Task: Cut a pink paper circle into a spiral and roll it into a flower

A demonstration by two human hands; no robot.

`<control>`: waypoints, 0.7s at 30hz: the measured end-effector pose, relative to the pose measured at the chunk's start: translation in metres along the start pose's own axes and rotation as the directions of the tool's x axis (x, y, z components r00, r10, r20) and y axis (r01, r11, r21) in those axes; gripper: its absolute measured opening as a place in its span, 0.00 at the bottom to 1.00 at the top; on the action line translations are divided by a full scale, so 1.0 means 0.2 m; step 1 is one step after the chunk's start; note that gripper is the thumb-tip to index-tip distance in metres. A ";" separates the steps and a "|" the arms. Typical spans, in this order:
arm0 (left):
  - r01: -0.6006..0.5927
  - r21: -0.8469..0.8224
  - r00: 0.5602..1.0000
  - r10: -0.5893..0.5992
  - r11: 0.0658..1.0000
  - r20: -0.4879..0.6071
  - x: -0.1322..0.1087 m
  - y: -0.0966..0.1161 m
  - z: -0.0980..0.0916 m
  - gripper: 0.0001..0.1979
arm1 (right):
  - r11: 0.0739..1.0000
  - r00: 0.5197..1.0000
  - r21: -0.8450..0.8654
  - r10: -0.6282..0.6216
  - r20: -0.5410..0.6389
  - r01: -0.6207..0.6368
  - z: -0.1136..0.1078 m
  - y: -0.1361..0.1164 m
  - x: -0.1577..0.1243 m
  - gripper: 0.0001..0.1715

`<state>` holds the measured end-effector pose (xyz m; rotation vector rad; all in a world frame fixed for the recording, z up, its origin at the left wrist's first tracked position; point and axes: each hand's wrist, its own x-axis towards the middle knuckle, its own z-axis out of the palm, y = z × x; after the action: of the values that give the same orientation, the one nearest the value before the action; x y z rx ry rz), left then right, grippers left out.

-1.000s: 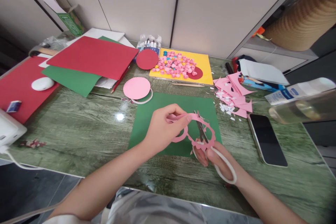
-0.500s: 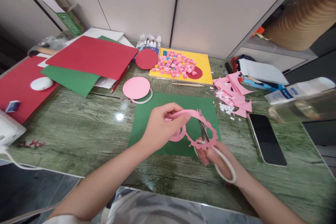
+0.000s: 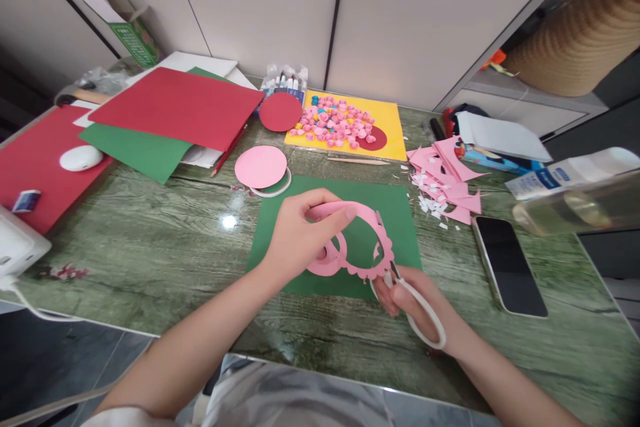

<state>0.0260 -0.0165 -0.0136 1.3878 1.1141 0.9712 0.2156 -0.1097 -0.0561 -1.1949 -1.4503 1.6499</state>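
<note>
My left hand (image 3: 305, 230) pinches a curling pink paper strip (image 3: 367, 211) between thumb and fingers. The strip loops in a spiral, and a scalloped edge runs along its right and lower part. My right hand (image 3: 413, 293) is closed around white-handled scissors (image 3: 425, 313). Their blades lie at the right side of the paper loop, partly hidden by it. Beneath both hands lies a green paper sheet (image 3: 395, 203) on the table. A pink paper circle (image 3: 261, 167) rests just beyond, on the left.
Small pink paper rolls (image 3: 340, 121) cover a yellow sheet (image 3: 393, 120) at the back. Pink and white scraps (image 3: 453, 190) lie to the right, near a phone (image 3: 510, 267). Red paper (image 3: 175, 107) is stacked at left. A bottle (image 3: 580, 203) stands out at far right.
My left hand and the pink strip have shifted slightly left. The scissor blades have drawn back from inside the loop towards its lower right edge.
</note>
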 end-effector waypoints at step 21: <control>0.099 0.091 0.959 -0.119 0.991 0.259 0.05 0.06 -0.14 0.13 | 0.974 0.964 -0.118 0.210 0.163 -0.192 -0.10 -0.12 -0.02 0.30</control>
<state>0.0028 -0.0006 0.0015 1.4537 1.0228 0.6479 0.2322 -0.1003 -0.0313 -1.3183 -1.5794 1.8783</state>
